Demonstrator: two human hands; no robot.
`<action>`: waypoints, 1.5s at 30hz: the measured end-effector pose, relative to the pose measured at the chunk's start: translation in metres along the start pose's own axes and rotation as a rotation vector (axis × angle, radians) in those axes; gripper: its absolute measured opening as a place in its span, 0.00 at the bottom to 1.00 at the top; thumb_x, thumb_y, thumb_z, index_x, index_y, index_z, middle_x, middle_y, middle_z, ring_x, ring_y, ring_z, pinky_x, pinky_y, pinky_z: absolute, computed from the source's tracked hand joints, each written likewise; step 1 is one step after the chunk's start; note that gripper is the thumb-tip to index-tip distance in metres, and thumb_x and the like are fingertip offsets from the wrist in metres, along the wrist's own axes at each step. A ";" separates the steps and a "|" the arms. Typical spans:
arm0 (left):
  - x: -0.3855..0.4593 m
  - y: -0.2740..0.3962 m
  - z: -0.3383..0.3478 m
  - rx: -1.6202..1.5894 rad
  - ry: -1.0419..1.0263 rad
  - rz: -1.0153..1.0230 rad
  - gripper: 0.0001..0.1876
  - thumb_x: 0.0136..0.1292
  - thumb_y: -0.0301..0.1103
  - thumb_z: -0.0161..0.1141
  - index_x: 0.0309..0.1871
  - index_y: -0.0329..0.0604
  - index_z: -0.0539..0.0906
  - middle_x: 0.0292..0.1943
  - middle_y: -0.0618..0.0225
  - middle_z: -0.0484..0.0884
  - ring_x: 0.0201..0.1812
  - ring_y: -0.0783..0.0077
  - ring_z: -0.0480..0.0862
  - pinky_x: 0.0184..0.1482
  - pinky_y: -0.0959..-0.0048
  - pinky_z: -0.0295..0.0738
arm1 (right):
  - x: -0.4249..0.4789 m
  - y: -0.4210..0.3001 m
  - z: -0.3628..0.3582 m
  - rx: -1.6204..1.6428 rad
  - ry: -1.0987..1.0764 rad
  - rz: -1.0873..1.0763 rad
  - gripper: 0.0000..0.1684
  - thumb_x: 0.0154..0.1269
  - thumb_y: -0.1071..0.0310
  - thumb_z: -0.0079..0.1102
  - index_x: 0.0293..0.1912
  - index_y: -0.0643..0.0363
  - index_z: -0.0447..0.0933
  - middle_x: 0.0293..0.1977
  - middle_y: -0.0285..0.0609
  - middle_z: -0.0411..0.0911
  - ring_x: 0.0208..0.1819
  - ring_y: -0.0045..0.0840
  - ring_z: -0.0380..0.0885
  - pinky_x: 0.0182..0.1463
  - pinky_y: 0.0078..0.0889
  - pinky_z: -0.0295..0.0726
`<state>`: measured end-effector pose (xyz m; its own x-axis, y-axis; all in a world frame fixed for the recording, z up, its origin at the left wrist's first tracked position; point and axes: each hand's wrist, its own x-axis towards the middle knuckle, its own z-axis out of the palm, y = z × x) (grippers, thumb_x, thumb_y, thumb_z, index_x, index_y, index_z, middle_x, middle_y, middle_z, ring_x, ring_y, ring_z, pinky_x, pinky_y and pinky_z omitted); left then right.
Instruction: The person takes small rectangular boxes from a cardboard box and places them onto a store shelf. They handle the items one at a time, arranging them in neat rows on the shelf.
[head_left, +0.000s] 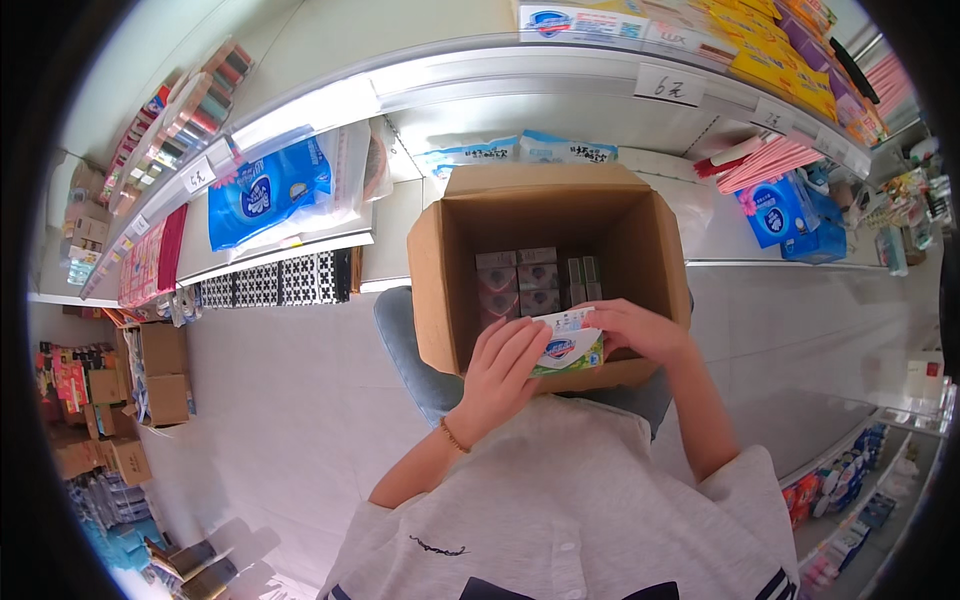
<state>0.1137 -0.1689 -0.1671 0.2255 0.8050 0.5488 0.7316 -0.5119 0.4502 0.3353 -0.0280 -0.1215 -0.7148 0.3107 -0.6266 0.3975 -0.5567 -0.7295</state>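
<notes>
Both of my hands hold a white and green Safeguard soap box (567, 346) above the near edge of an open cardboard carton (433, 292). My left hand (504, 360), with a beaded bracelet at the wrist, grips the soap box's left end. My right hand (637, 328) has its fingers on the right end. Inside the carton, small pink boxes (498, 281) lie stacked beside grey boxes (538, 277), with several narrow boxes (583, 271) to their right. My hands hide the near part of the carton's inside.
Beyond the carton runs a white shelf with blue tissue packs (270, 187) and blue-white packets (568, 148). Above it, a shelf edge with price cards (669, 84) bears yellow packs (787, 71). More cartons (165, 367) stand at left; a stocked shelf (847, 510) is at lower right.
</notes>
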 end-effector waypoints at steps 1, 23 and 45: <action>0.004 0.004 0.001 -0.063 0.046 -0.093 0.41 0.47 0.26 0.75 0.69 0.32 0.75 0.65 0.52 0.77 0.67 0.49 0.76 0.70 0.48 0.71 | 0.004 -0.005 -0.005 -0.079 0.023 -0.037 0.25 0.79 0.58 0.52 0.67 0.61 0.76 0.55 0.39 0.83 0.54 0.23 0.80 0.58 0.30 0.81; -0.018 0.024 0.024 0.147 -0.368 -0.201 0.24 0.68 0.57 0.63 0.43 0.40 0.84 0.29 0.68 0.82 0.33 0.67 0.83 0.36 0.72 0.78 | 0.213 0.126 -0.143 -1.291 0.796 -0.120 0.35 0.70 0.44 0.62 0.59 0.68 0.78 0.54 0.66 0.81 0.55 0.58 0.80 0.61 0.56 0.80; -0.010 0.022 0.021 0.138 -0.350 -0.172 0.27 0.67 0.57 0.64 0.48 0.36 0.84 0.34 0.66 0.83 0.35 0.68 0.83 0.38 0.73 0.78 | 0.224 0.144 -0.135 -1.841 0.979 -0.102 0.17 0.61 0.58 0.65 0.45 0.58 0.82 0.45 0.47 0.80 0.49 0.40 0.79 0.44 0.47 0.81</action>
<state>0.1410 -0.1815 -0.1774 0.2805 0.9408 0.1901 0.8516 -0.3353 0.4028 0.3101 0.0649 -0.4039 -0.5420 0.8398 -0.0309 0.8065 0.5301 0.2617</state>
